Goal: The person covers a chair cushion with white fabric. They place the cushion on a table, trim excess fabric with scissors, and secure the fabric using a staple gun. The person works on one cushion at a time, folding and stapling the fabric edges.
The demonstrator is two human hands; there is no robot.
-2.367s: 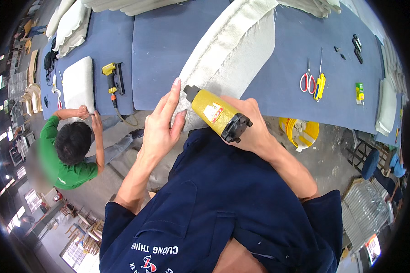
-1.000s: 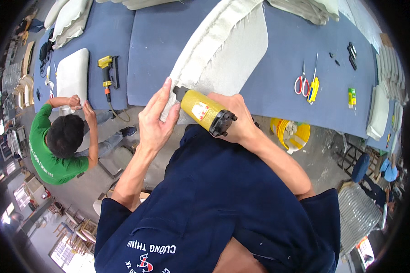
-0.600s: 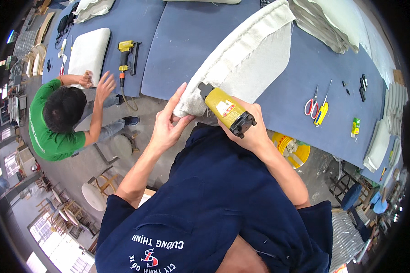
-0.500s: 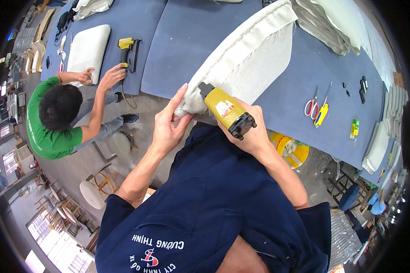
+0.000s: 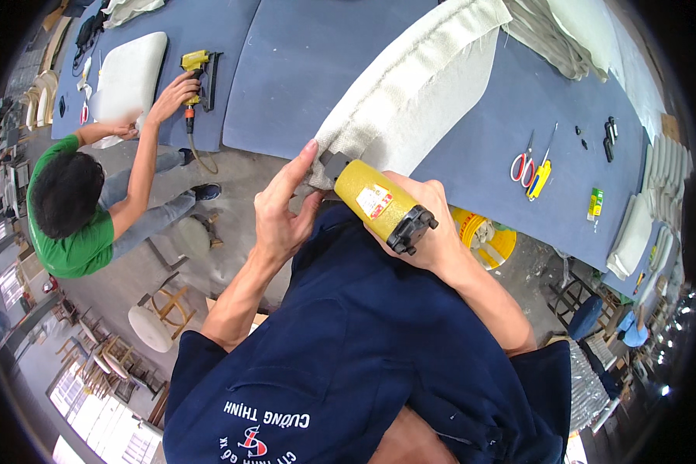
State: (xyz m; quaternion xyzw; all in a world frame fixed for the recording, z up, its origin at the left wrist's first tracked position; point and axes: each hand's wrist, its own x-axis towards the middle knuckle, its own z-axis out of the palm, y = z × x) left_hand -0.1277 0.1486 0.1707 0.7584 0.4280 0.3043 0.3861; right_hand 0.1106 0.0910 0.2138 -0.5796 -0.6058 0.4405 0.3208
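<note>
A white fabric-covered seat panel lies slanted at the table's near edge, its fabric folded over along one side. My left hand pinches the near corner of that fabric between thumb and fingers. In my right hand is a yellow staple gun, gripped below its body. The gun's dark nose sits against the folded fabric at the corner, right beside my left fingertips. Most of my right fingers are hidden under the gun.
On the blue table, scissors and a yellow-handled screwdriver lie to the right, near a small green-yellow box. A yellow bucket stands below. At left, a co-worker grips another staple gun beside a white cushion.
My staple gun has shifted left and slightly down, its nose now at the fabric corner by my left fingers. The co-worker's hand has closed around the other staple gun.
</note>
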